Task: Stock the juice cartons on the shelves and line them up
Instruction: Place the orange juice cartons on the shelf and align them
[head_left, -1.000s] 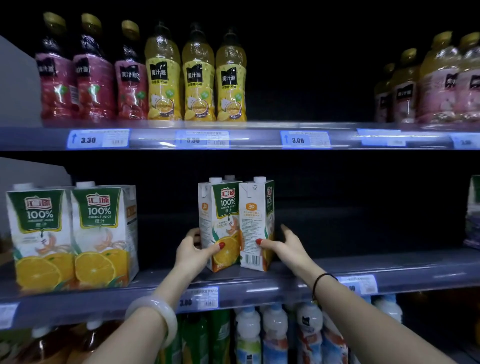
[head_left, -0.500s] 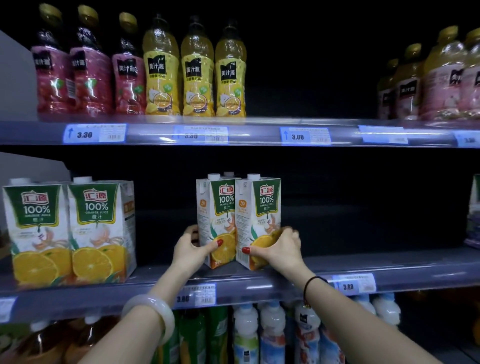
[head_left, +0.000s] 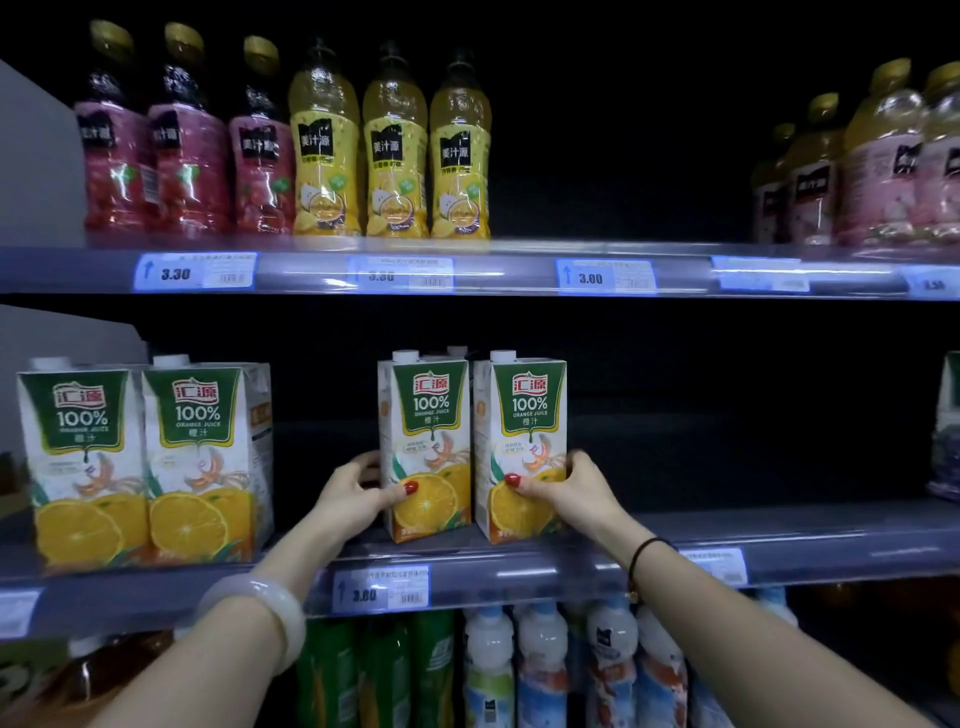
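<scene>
Green-and-white cartons w/ halved oranges printed low on the front: two stand upright side by side mid-shelf, fronts facing out, labels reading "汇源", "100%", "ORANGE JUICE", "橙汁". L carton of the pair and R carton of the pair are nearly touching, a thin dark gap between; a white cap of another carton shows just behind them. Left hand grips the L carton low down, red-nailed thumb on the orange picture, fingers curled round the carton's left side. Right hand grips the R carton at about the same height, thumb on the front, fingers wrapped round its right side. Both sit on the middle shelf, near its front edge, above a price tag reading "3.00". Well apart to the left, same shelf, two more cartons of the same brand stand touching, at the front lip. White bangle on the left wrist, black cord on the right. Upper shelf: red-label bottles then yellow-label bottles, marked "美汁源"; pink-label bottles far right; tags there read "3.30" and "3.00", others too blurred. Below: green bottles and white-capped bottles, text unreadable.
</scene>
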